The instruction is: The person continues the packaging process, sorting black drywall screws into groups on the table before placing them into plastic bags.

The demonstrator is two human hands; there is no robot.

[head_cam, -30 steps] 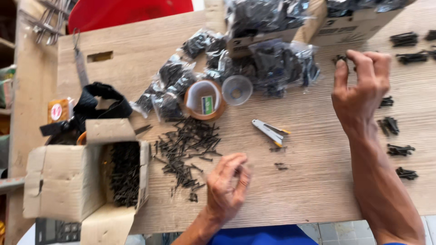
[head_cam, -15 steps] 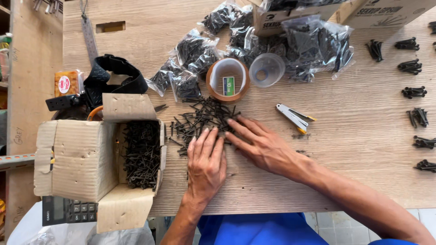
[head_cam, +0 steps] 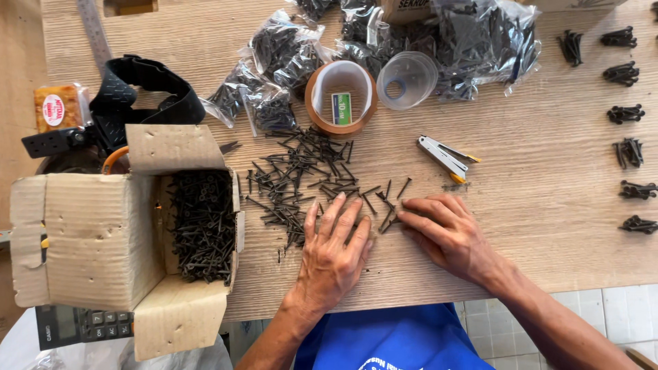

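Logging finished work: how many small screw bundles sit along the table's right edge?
6, possibly more beyond the frame: a column of bundles; another lies left of the top.

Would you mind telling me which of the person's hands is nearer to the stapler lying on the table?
The right hand. It rests flat just below the stapler, fingers on a few screws. The left hand lies farther off, lower and to the left, over the loose black screws.

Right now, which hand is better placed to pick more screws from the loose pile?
The left hand. Its fingers already lie on the pile of screws, closer to the box. The right hand touches only a few stray screws at the pile's right edge.
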